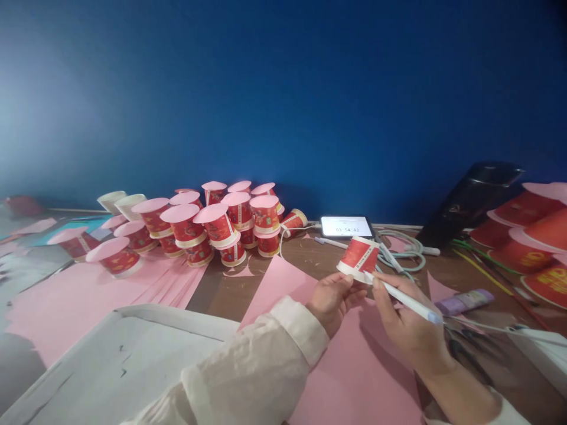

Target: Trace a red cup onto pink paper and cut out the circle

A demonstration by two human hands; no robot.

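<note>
My left hand [333,298] is closed on the rim of a red paper cup [359,257], holding it upside down and tilted just above a pink paper sheet [354,372]. My right hand [410,321] grips a white pen [405,300] whose tip meets the cup's rim. Both hands sit close together at the middle right of the view. Cream sleeves cover my arms.
Several red cups topped with pink paper discs [217,221] are stacked at the back left, more pink sheets [88,295] in front. A phone [346,226], white cables [405,245], a purple glue stick [465,301], a black object [469,200], large red cups [527,236] and a white tray [124,354] lie around.
</note>
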